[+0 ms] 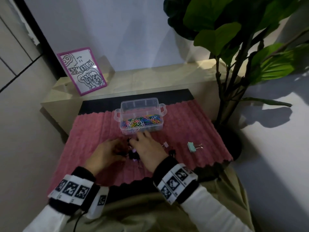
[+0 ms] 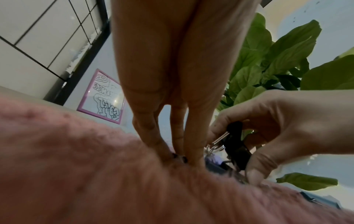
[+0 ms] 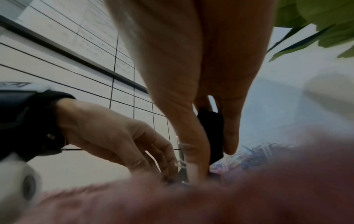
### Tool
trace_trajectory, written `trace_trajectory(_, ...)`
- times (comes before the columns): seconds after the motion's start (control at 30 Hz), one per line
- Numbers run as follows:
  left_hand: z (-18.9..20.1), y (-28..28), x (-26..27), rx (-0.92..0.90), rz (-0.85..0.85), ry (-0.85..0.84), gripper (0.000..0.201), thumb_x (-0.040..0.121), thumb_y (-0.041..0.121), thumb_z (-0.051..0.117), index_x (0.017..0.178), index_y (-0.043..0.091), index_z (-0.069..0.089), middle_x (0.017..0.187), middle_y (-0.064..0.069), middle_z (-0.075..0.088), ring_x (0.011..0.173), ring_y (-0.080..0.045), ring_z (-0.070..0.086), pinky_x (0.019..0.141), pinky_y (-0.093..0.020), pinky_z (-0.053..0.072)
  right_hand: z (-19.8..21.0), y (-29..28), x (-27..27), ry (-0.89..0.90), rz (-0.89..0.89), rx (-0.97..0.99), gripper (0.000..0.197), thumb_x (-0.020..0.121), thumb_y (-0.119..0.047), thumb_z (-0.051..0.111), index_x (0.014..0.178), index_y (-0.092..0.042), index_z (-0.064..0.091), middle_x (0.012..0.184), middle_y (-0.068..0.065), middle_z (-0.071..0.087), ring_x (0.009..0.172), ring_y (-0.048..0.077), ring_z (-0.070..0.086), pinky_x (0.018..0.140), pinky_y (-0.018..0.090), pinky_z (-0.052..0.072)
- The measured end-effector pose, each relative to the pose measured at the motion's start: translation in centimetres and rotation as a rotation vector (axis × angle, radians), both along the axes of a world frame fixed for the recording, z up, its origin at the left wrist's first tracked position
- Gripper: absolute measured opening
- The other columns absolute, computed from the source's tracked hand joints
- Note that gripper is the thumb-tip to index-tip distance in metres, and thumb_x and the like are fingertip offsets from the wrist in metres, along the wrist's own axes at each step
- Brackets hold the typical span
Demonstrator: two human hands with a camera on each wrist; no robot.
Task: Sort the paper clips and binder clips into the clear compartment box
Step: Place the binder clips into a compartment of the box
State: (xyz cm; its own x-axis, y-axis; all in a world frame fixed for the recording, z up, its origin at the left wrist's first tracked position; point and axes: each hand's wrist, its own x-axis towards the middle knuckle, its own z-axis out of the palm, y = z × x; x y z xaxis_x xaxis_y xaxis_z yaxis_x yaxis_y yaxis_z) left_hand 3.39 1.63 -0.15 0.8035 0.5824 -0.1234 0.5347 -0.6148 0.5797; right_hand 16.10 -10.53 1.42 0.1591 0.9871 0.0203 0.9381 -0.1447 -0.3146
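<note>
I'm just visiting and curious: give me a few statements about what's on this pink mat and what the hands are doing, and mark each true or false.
1. The clear box already holds colored paper clips. True.
2. A mint green binder clip lies inside the box. False: it lies on the pink mat, to the right of the hands.
3. The right hand grips a black binder clip. True.
4. The left hand rests in the box. False: its fingertips are down on the mat near a pile of clips.
5. The box's lid is closed. False: the box is open on top.
</note>
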Motion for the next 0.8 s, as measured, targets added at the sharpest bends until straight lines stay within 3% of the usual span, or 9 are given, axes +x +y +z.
trace_trajectory(0.07, 0.4, 0.0, -0.6, -0.039, 0.008, -0.030, 0.032, 0.064, 0.012, 0.077, 0.094, 0.014, 0.064, 0.094, -0.004, 0.070, 0.077, -0.003, 0.065, 0.075, -0.024, 0.052, -0.4, 0.2, -0.4, 0.010, 0.011, 0.011, 0.038, 0.080, 0.009, 0.049, 0.117, -0.002, 0.047, 0.124, 0.019, 0.036, 0.122, 0.035, 0.029, 0.079, 0.045, 0.047)
trace_trajectory(0.13, 0.7, 0.1, -1.1, -0.031, 0.020, -0.028, 0.029, 0.065, 0.013, 0.070, 0.093, 0.018, 0.063, 0.095, -0.004, 0.070, 0.078, -0.008, 0.066, 0.070, -0.024, 0.051, -1.2, 0.1, -0.2, 0.107, 0.019, 0.067, 0.041, 0.078, 0.009, 0.051, 0.118, -0.001, 0.049, 0.125, 0.019, 0.037, 0.123, 0.035, 0.030, 0.089, 0.048, 0.047)
trace_trajectory(0.23, 0.8, 0.4, -1.3, -0.012, 0.028, -0.010, 0.030, 0.069, 0.004, 0.061, 0.093, 0.020, 0.061, 0.097, -0.004, 0.067, 0.084, -0.015, 0.065, 0.069, -0.015, 0.046, -2.0, -0.7, 1.3, 0.305, -0.027, 0.182, 0.042, 0.077, 0.001, 0.059, 0.119, -0.004, 0.051, 0.125, 0.015, 0.041, 0.121, 0.029, 0.040, 0.100, 0.032, 0.038)
trace_trajectory(0.33, 0.6, 0.2, -1.3, 0.051, 0.016, -0.006, 0.030, 0.071, 0.000, 0.057, 0.095, 0.017, 0.064, 0.097, -0.001, 0.067, 0.085, -0.015, 0.064, 0.074, -0.016, 0.044, -1.8, -1.5, 3.2, 0.361, -0.076, 0.257, 0.040, 0.076, -0.002, 0.065, 0.113, -0.010, 0.052, 0.115, 0.010, 0.047, 0.108, 0.024, 0.050, 0.088, 0.024, 0.038)
trace_trajectory(0.47, 0.6, -0.5, -0.2, 0.122, -0.004, -0.006, 0.028, 0.073, -0.006, 0.060, 0.094, 0.012, 0.067, 0.092, 0.001, 0.063, 0.082, -0.013, 0.061, 0.066, 0.003, 0.036, -1.3, -1.6, 4.1, 0.341, -0.030, 0.186, 0.046, 0.075, -0.006, 0.068, 0.116, -0.018, 0.051, 0.114, 0.007, 0.053, 0.107, 0.024, 0.052, 0.089, 0.037, 0.045)
trace_trajectory(0.57, 1.2, -1.1, 0.7, 0.202, -0.057, -0.037, 0.023, 0.077, 0.001, 0.061, 0.097, 0.012, 0.066, 0.095, -0.001, 0.064, 0.082, -0.010, 0.056, 0.066, 0.004, 0.033, -0.9, -1.9, 5.2, 0.390, 0.042, 0.134, 0.056, 0.075, -0.011, 0.071, 0.127, -0.021, 0.050, 0.122, 0.006, 0.060, 0.111, 0.022, 0.056, 0.094, 0.034, 0.046)
trace_trajectory(0.63, 1.8, -0.9, 0.8, 0.202, -0.067, -0.066, 0.021, 0.080, 0.004, 0.061, 0.098, 0.014, 0.066, 0.097, 0.001, 0.067, 0.083, -0.010, 0.060, 0.066, 0.000, 0.036, 0.0, -2.4, 7.6, 0.466, -0.075, 0.189, 0.042, 0.079, -0.006, 0.066, 0.118, -0.017, 0.058, 0.109, 0.007, 0.066, 0.098, 0.022, 0.063, 0.083, 0.029, 0.048)
trace_trajectory(0.73, 2.2, -0.4, 0.4, 0.189, -0.044, -0.090, 0.019, 0.082, 0.008, 0.062, 0.096, 0.019, 0.067, 0.095, 0.004, 0.070, 0.080, -0.007, 0.064, 0.066, -0.008, 0.039, 0.2, -3.2, 12.4, 0.167, -0.231, 0.070, 0.023, 0.079, -0.008, 0.064, 0.101, -0.011, 0.060, 0.103, 0.009, 0.066, 0.097, 0.025, 0.060, 0.078, 0.030, 0.044)
trace_trajectory(0.8, 2.3, -0.5, 0.8, 0.168, -0.042, -0.117, 0.018, 0.081, 0.006, 0.063, 0.094, 0.017, 0.068, 0.093, 0.002, 0.071, 0.072, 0.007, 0.060, 0.067, -0.003, 0.040, -0.4, -3.6, 14.4, 0.075, -0.253, -0.143, 0.025, 0.076, -0.013, 0.069, 0.099, -0.010, 0.060, 0.106, 0.010, 0.062, 0.099, 0.025, 0.056, 0.076, 0.028, 0.039)
